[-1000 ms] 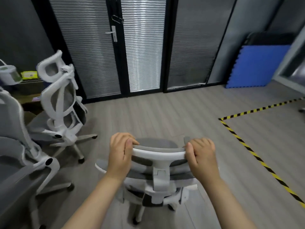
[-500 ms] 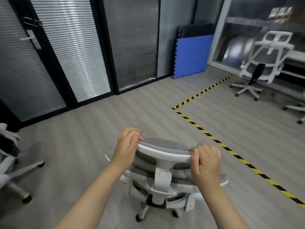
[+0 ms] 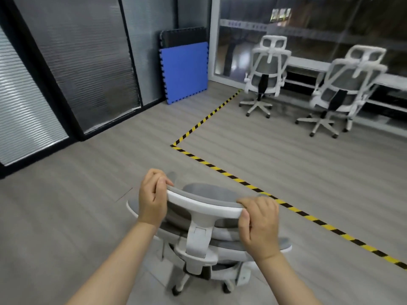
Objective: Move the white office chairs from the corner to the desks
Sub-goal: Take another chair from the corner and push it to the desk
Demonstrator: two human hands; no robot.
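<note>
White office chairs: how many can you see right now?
3. One chair gripped at its headrest by left hand and right hand; two parked by the desk. Others may be out of frame.

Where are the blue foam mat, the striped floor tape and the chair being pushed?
blue foam mat (image 3: pixel 184 71): head view, middle of its blue face.
striped floor tape (image 3: pixel 248 185): head view, on the stripe ahead of the chair.
pushed chair (image 3: pixel 203 203): head view, white headrest bar.
</note>
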